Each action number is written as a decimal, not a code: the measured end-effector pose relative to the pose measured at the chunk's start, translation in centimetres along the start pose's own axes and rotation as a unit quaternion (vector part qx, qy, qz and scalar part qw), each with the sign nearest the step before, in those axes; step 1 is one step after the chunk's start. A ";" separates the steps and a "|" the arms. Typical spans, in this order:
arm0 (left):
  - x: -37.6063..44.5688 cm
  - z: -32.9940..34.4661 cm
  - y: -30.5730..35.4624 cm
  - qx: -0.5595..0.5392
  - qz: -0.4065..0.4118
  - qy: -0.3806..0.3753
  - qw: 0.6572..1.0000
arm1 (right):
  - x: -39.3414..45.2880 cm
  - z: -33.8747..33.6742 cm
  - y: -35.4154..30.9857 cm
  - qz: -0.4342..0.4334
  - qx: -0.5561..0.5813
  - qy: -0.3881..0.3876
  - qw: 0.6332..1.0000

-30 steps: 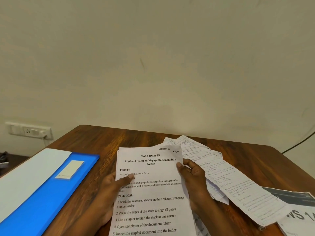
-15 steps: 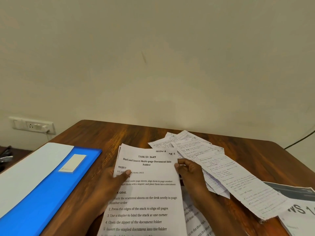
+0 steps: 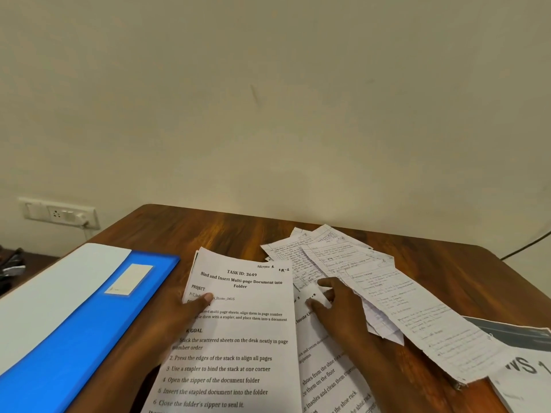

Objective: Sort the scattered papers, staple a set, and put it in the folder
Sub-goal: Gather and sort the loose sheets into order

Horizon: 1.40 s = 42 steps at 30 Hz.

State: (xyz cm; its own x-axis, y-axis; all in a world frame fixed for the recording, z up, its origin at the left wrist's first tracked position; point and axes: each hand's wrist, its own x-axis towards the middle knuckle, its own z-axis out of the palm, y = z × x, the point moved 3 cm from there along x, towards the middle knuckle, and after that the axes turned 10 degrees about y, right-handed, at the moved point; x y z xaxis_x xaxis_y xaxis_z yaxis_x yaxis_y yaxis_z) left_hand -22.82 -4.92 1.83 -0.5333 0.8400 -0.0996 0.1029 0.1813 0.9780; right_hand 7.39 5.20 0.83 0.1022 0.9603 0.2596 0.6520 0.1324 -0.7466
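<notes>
Head view: your left hand (image 3: 176, 320) pinches the typed task sheet (image 3: 238, 338) at lower centre, thumb on top, other fingers hidden beneath. Your right hand (image 3: 343, 314) lies with loose, uncurled fingers on the printed page (image 3: 325, 380) just right of it, gripping nothing. Handwritten papers (image 3: 372, 281) lie fanned at centre right, unsorted. The blue folder (image 3: 89, 317) sits at lower left on the wooden desk (image 3: 226, 231). No stapler in view. Judgement: sorting is barely begun; stapling and filing remain. Versus half a second ago, your right hand has let go of the task sheet's edge and shifted right onto the next page.
</notes>
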 end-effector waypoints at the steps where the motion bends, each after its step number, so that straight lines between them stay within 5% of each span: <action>1: 0.0 0.1 0.0 -0.003 0.002 0.000 1.000 | 0.1 -0.3 0.0 0.001 0.021 0.014 1.000; 10: 0.2 -0.1 -0.5 -0.023 -0.010 -0.018 1.000 | 1.4 -2.8 0.4 0.140 0.273 0.080 0.948; 30: -0.7 1.0 -0.7 -0.031 -0.017 -0.037 0.999 | 0.2 -2.0 -0.5 0.169 0.360 0.174 0.901; 42: -1.4 1.4 -0.1 -0.065 -0.014 -0.046 0.997 | -1.7 -0.6 -3.1 0.132 0.407 0.132 0.894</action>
State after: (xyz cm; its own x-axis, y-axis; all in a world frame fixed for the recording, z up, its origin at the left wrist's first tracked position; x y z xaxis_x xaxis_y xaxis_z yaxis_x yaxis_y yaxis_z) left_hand -20.87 -5.38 1.65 -0.4553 0.8795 -0.1386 -0.0242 0.1434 0.9894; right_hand 5.62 2.97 3.05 0.4164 0.9069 0.0644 -0.1722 0.1483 -0.9738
